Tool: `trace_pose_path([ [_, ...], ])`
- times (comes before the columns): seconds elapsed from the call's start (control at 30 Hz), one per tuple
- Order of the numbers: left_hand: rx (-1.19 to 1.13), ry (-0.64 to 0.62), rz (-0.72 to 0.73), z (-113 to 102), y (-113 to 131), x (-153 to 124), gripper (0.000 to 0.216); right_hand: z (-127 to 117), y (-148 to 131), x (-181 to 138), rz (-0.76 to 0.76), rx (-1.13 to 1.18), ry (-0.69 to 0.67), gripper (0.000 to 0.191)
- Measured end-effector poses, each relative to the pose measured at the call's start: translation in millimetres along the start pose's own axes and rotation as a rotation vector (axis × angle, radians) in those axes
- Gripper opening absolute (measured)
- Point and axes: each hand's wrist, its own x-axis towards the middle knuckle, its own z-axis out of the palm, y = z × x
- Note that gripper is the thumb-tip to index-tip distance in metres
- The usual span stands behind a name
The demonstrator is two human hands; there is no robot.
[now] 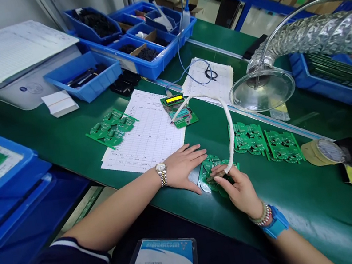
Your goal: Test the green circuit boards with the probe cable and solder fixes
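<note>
My left hand point(185, 166), with a watch at its wrist, lies on the table with fingers stretched out, at the left edge of a green circuit board panel point(213, 162). My right hand point(239, 186) pinches a small brownish probe-like piece point(216, 176) over that panel; its tip is partly hidden by my fingers. A white sleeved cable point(230, 127) arches from this piece to a small green test board point(180, 115) with a lit yellow display. The test board rests by a printed sheet point(153, 129). Another circuit board panel point(111, 128) overlaps the sheet's left side.
Two more panels point(248, 139) point(282, 145) lie to the right, before a yellowish round reel-like item point(321, 151). A clear extraction hood point(262, 90) on a foil duct hangs over the table. Blue bins point(151, 66) of parts stand behind. A blue tray point(24, 153) is at left.
</note>
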Motion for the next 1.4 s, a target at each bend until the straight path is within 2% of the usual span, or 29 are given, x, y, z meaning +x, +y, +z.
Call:
trace_pose_path([
  [0.27, 0.023, 0.005, -0.003, -0.2, 0.0, -0.2, 0.097, 2.0, 3.6, -1.1, 0.004, -0.008, -0.009, 0.006],
  [0.63, 0.014, 0.009, -0.001, 1.3, -0.4, -0.3, 0.096, 7.5, 2.7, -0.9, -0.082, -0.131, -0.005, 0.005],
  [0.93, 0.039, 0.023, 0.0, -4.3, 6.5, 3.3, 0.097, 5.9, 5.3, -3.3, -0.085, -0.106, -0.02, 0.005],
  [1.2, 0.198, 0.051, 0.111, -15.2, 9.0, 16.4, 0.081, 6.3, 7.0, -3.3, -0.075, -0.095, -0.013, 0.005],
  [1.4, 0.245, 0.022, 0.139, -22.3, 8.6, 22.9, 0.081, 6.8, 8.3, -3.6, -0.073, -0.1, 0.006, 0.005],
])
